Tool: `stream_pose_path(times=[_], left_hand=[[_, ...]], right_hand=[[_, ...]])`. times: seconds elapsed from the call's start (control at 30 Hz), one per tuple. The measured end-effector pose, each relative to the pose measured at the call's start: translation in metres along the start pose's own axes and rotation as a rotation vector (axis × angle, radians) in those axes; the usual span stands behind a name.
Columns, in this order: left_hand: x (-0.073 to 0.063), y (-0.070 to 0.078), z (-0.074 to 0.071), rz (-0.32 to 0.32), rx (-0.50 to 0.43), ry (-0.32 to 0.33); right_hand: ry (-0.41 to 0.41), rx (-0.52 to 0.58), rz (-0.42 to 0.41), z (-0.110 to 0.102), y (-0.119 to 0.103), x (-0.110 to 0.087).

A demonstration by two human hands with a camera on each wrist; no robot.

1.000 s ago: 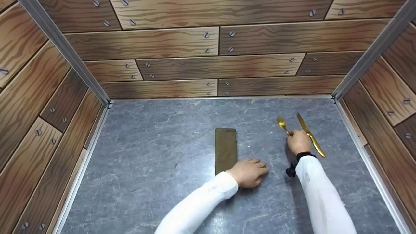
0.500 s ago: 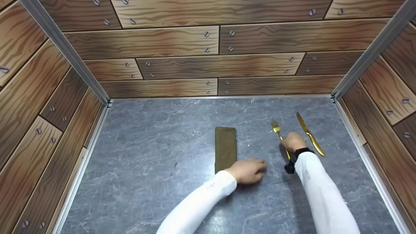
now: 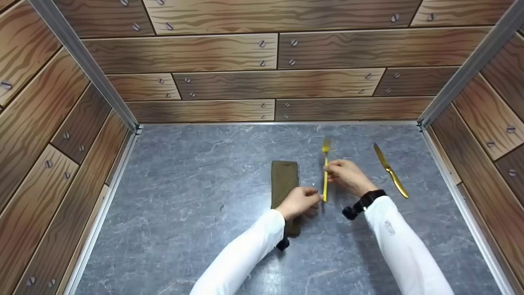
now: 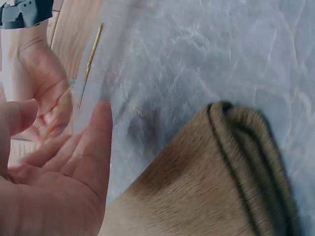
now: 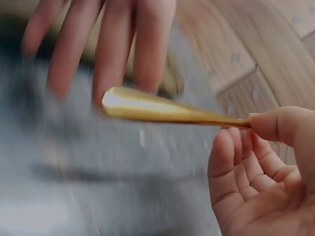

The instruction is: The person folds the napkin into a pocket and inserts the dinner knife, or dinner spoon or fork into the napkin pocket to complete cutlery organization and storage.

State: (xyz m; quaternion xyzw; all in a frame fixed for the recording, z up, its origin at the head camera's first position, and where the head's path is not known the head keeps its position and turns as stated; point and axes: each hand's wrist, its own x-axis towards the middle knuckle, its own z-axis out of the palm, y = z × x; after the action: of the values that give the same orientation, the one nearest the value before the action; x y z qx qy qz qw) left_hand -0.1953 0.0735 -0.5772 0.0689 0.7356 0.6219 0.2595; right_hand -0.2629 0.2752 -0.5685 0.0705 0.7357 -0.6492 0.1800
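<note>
My right hand (image 3: 348, 176) pinches a gold fork (image 3: 325, 186) by the middle, between thumb and fingers, tines pointing away. The fork is raised over the floor; its shadow shows below the handle (image 5: 147, 107) in the right wrist view. At the handle's end is my left hand (image 3: 299, 202), its fingers (image 5: 110, 49) extended close behind it, thumb spread. A folded brown cloth (image 3: 284, 176) lies under and beside the left hand, which hides part of it. In the left wrist view, the cloth's layered corner (image 4: 192, 182) fills the lower right.
A gold table knife (image 3: 395, 178) lies slanted on the grey marbled surface (image 3: 184, 196), right of my right hand. Wood-print panels (image 3: 229, 84) wall in the back and both sides, joined by metal rails (image 3: 100, 84).
My right hand has lifted the fork and carried it left, turning it nearly straight. My left hand has risen from the surface and shifted toward the fork's handle end. Knife and cloth stay put.
</note>
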Motion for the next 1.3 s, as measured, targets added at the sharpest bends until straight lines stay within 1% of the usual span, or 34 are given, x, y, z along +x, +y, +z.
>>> stream_pose_path(times=[0.07, 0.13, 0.23, 0.33, 0.4, 0.53, 0.6, 0.73, 0.9, 1.0, 1.03, 1.07, 1.1, 1.13, 1.17, 1.23, 1.3], left_hand=[[-0.002, -0.003, -0.003, -0.052, -0.132, 0.001], [-0.005, -0.006, -0.006, -0.070, -0.204, 0.012], [-0.009, -0.010, -0.009, -0.065, -0.267, 0.025], [-0.014, -0.015, -0.009, -0.070, -0.289, 0.042], [-0.019, -0.018, -0.009, -0.082, -0.292, 0.050], [-0.027, -0.023, -0.010, -0.088, -0.285, 0.061], [-0.031, -0.024, -0.012, -0.078, -0.264, 0.071], [-0.035, -0.024, -0.017, -0.066, -0.238, 0.069], [-0.041, -0.026, -0.022, -0.039, -0.214, 0.057], [-0.047, -0.029, -0.026, -0.013, -0.164, 0.047], [-0.049, -0.029, -0.028, -0.001, -0.125, 0.043], [-0.051, -0.030, -0.032, 0.015, -0.066, 0.039], [-0.054, -0.030, -0.035, 0.048, 0.039, 0.044], [-0.057, -0.030, -0.040, 0.085, 0.164, 0.052], [-0.059, -0.032, -0.044, 0.130, 0.311, 0.063], [-0.067, -0.036, -0.056, 0.225, 0.651, 0.089], [-0.074, -0.045, -0.068, 0.352, 0.968, 0.104]], right_hand=[[-0.040, 0.108, -0.010, 0.014, -0.004, 0.002], [-0.065, 0.170, -0.020, 0.025, -0.006, 0.002], [-0.095, 0.214, -0.020, 0.037, -0.004, 0.003], [-0.123, 0.218, 0.012, 0.044, 0.000, 0.003], [-0.148, 0.209, 0.038, 0.047, 0.002, 0.002], [-0.157, 0.204, 0.068, 0.052, 0.001, 0.004], [-0.149, 0.206, 0.066, 0.054, -0.003, 0.006], [-0.137, 0.184, 0.063, 0.059, -0.013, 0.009], [-0.174, 0.126, 0.060, 0.063, -0.022, 0.007], [-0.197, 0.109, 0.070, 0.066, -0.025, 0.007], [-0.202, 0.103, 0.073, 0.066, -0.027, 0.007], [-0.203, 0.100, 0.074, 0.067, -0.028, 0.008], [-0.204, 0.096, 0.073, 0.067, -0.029, 0.008], [-0.199, 0.095, 0.069, 0.067, -0.030, 0.008], [-0.192, 0.091, 0.063, 0.066, -0.031, 0.008], [-0.154, 0.093, 0.054, 0.064, -0.033, 0.010], [-0.112, 0.081, 0.034, 0.063, -0.036, 0.011]])
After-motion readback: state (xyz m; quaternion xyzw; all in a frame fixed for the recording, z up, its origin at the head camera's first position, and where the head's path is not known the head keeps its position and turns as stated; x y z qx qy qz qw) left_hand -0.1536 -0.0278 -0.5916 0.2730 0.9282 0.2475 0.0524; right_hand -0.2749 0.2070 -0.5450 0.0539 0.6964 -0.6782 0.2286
